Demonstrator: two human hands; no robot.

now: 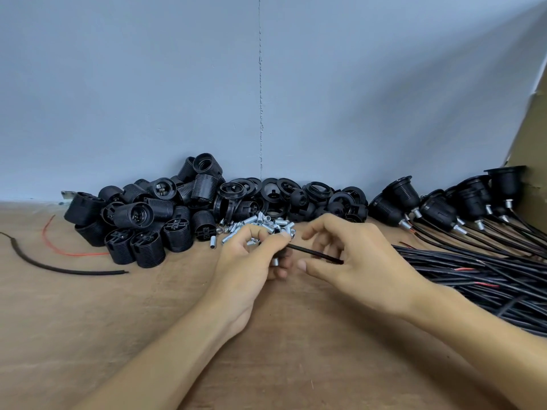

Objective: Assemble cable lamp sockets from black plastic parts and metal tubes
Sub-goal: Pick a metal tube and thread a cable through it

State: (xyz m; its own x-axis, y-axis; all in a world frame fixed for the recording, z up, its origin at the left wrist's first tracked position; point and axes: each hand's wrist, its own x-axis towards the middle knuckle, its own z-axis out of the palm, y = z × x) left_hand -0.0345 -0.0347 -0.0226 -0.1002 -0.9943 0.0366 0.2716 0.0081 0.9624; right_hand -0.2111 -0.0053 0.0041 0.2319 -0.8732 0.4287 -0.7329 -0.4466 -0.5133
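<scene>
Gripping the thin black cable (pixel 314 253) with curled fingers of left hand (pixel 251 263) and right hand (pixel 359 253), above the brown wooden table (pixel 88 306), just before the heap of short silver metal tubes (pixel 258 224).

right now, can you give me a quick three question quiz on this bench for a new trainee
1. True or false: the finished sockets with cables lie to the left of the pile of metal tubes.
2. What does the right hand hold? A) a black cable B) a plastic ring C) a screwdriver
3. Fill in: the loose red wire lies on the wooden table to the ___ of the threaded socket bodies.

Key: 1 false, they lie to the right; 2 A; 3 left.
</scene>
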